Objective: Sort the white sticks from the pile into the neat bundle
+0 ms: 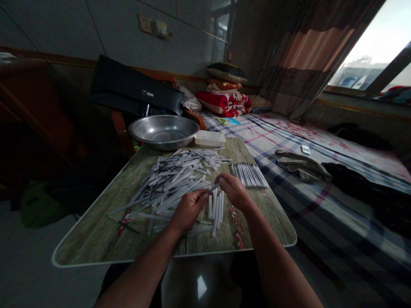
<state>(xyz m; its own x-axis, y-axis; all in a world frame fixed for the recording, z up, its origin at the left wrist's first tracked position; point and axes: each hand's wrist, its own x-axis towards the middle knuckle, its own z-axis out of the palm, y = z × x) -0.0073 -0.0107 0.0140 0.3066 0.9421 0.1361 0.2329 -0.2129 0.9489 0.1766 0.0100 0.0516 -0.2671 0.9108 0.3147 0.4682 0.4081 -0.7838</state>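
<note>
My left hand (190, 209) and my right hand (233, 191) meet above the front middle of the table. Between their fingertips stretches a slim grey pen-like tube (214, 187), pinched at one end by each hand. Under and beside the hands lie several white tubes (218, 209) side by side. Left of them spreads a loose heap of white plastic tubes (180, 179), with thin dark rods mixed in. A neat row of white pen-like sticks with dark ends (248, 175) lies beyond my right hand. Fingers partly hide the held tube's ends.
The wood-patterned table (96, 239) has a pale rim. A wide metal basin (163, 130) and a white plastic tray (210, 138) stand at its far edge. A bed with a checked sheet (266, 141) borders the right side; a dark monitor-like panel (135, 87) leans behind the basin.
</note>
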